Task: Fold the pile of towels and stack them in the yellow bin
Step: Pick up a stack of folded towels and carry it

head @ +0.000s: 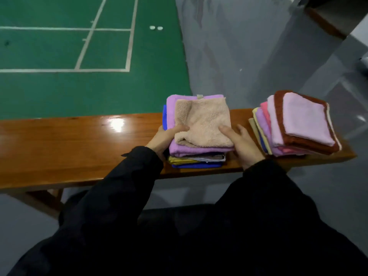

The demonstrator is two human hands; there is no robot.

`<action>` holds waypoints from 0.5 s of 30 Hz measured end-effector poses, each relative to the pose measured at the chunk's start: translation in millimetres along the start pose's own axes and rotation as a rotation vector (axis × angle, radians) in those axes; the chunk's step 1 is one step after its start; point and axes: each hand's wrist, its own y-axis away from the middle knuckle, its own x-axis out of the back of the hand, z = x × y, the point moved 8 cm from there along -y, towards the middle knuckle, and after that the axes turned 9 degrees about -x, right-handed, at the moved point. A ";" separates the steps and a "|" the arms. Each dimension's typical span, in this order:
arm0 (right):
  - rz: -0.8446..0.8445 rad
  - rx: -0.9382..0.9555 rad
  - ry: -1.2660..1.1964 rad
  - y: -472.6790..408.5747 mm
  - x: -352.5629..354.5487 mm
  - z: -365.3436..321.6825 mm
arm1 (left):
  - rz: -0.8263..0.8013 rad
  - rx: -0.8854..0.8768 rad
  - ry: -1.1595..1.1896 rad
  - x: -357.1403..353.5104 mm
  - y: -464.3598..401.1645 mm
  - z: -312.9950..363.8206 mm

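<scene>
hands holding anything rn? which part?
Left hand grips the near-left side of the towel stack, thumb on the beige towel. Right hand rests on the beige towel's near-right edge, fingers straight; no clear grip.

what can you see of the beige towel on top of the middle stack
The beige towel is fluffy terry-like cloth, folded roughly square but rumpled, with a crease down its middle and a curled near-left corner. It lies on a purple towel atop the stack on the wooden bench. The left hand touches its left edge; the right hand its right.
</scene>
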 end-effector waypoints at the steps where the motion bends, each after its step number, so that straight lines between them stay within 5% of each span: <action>1: -0.108 -0.066 -0.029 -4.8 -17.6 -1.9 | -0.029 0.004 0.001 5.6 3.5 2.4; 6: -0.369 -0.250 -0.225 -16.8 -66.9 -3.9 | -0.074 0.005 0.073 29.8 8.9 2.7; 15: -0.311 -0.485 -0.467 8.2 -75.8 12.3 | 0.008 0.117 0.056 28.9 36.3 12.9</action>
